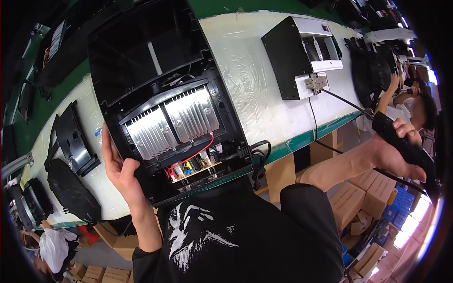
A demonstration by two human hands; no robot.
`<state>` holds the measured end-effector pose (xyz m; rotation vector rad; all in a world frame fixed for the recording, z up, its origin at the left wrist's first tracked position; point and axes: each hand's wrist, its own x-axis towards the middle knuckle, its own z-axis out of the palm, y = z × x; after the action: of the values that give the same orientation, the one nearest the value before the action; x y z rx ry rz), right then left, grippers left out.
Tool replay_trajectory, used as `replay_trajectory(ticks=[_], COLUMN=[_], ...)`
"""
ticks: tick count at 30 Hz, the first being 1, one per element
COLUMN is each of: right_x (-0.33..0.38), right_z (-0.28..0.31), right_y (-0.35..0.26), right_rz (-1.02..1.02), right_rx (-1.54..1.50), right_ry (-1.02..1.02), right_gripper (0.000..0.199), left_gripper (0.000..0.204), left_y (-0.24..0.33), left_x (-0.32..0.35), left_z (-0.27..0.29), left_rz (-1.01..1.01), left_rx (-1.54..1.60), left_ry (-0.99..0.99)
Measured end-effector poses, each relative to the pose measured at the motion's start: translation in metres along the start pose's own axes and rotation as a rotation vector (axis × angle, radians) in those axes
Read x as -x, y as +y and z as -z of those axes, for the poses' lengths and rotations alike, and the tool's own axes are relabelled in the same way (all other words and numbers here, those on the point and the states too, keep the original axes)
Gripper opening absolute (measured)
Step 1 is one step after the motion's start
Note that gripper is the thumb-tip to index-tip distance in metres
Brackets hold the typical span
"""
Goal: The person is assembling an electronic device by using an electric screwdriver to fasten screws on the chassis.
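At the bench edge, the left hand (120, 165) grips the left side of an open black housing (165, 99), thumb over the rim, propping it tilted toward the person. Inside it sit two ribbed metal heat sinks (172, 122), with red wires (193, 158) and a circuit board (196, 167) below them. The right hand (396, 151) is closed around a black power screwdriver (406, 144), held well off to the right, its cable (344, 101) trailing across the white bench (250, 70). Risk noted: a one-handed hold may let the housing slip; the cable could snag the black-and-white unit (302, 54) behind.
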<state>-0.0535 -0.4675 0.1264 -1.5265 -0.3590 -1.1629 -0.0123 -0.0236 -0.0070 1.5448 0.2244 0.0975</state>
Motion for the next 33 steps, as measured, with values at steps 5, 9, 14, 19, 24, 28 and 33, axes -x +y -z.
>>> replay_trajectory(ticks=[5,9,14,19,24,28,33], right_x=[0.013,0.004,-0.035,-0.047,-0.043,-0.027,-0.041], right_z=[0.000,0.005,-0.034,-0.085,-0.082,-0.057,-0.068], right_y=[0.022,0.038,0.073,0.090,0.084,0.079,-0.019], right_rz=[-0.064,-0.150,-0.327,-0.355,-0.391,-0.528,-0.457], right_rx=[0.098,-0.073,0.061,0.293,0.255,0.019,-0.294], right_ry=[0.042,-0.177,-0.099,0.000,-0.018,-0.086,-0.496], right_gripper=[0.084,0.079,0.059,0.042,0.039,0.043,0.054], left_gripper=[0.078,0.079,0.078,0.076,0.071,0.069,0.069], left_y=[-0.003,-0.002,0.004,-0.001,-0.001,-0.001,-0.007], left_x=[-0.002,-0.004,-0.005,-0.005,-0.004,-0.003,-0.004], left_z=[0.000,-0.005,-0.011,-0.005,-0.004,-0.002,0.000], left_rz=[0.003,-0.019,-0.021,-0.106,-0.132,-0.149,-0.171], left_rx=[0.004,-0.032,-0.052,0.019,0.107,0.121,0.113], left_ry=[0.023,0.008,0.026,0.026,-0.025,-0.063,-0.072])
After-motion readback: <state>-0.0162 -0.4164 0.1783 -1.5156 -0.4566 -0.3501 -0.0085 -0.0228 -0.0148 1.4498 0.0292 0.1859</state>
